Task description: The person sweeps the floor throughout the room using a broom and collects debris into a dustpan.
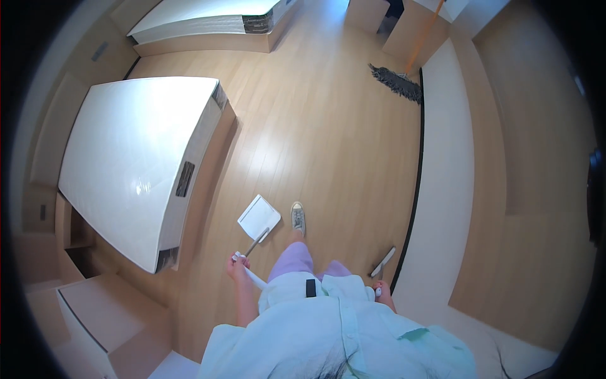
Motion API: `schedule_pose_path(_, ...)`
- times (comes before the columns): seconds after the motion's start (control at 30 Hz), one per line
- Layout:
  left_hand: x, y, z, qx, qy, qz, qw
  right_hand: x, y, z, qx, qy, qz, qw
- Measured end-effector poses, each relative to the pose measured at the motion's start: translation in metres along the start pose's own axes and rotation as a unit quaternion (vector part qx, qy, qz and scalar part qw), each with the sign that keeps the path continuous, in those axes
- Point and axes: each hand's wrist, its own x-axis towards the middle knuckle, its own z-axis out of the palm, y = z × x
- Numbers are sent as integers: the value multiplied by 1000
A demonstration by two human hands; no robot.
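Note:
My left hand (237,265) is closed around the handle of a long-handled dustpan. The white pan of that dustpan (259,218) is at floor level ahead of my left side, beside my grey shoe. At my right side, my right hand (383,293) grips the handle of a broom. The broom's narrow head (382,261), white with dark bristles, is low near the black baseboard; whether it touches the floor I cannot tell. Part of the right hand is hidden by my light shirt.
A bed with a bare white mattress (139,158) stands to the left, another mattress (202,22) beyond it. A grey fringed mop (396,83) with an orange handle leans at the far right. Black baseboard (416,189) runs along the right wall. A wooden cabinet (117,316) is at near left.

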Motion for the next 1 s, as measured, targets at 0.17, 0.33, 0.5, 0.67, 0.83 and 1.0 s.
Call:
schedule_pose_path(0.17,45,55,132,24,34,-14,999,30,-32,125,-242,-43,-134,960)
schedule_pose_path(0.33,50,100,267,126,-82,26,988,110,-111,216,-454,-202,-351,793)
schedule_pose_path(0.5,92,106,336,81,-60,36,994,119,-104,412,-4,18,7,1000)
schedule_pose_path(0.67,148,123,523,137,-70,55,987,183,-210,444,-529,-161,-392,735)
schedule_pose_path(0.83,172,197,611,48,-13,54,997,108,-246,635,-619,-9,-298,727)
schedule_pose_path(1.0,177,294,715,30,-3,70,997,132,-293,761,-615,-125,-259,734)
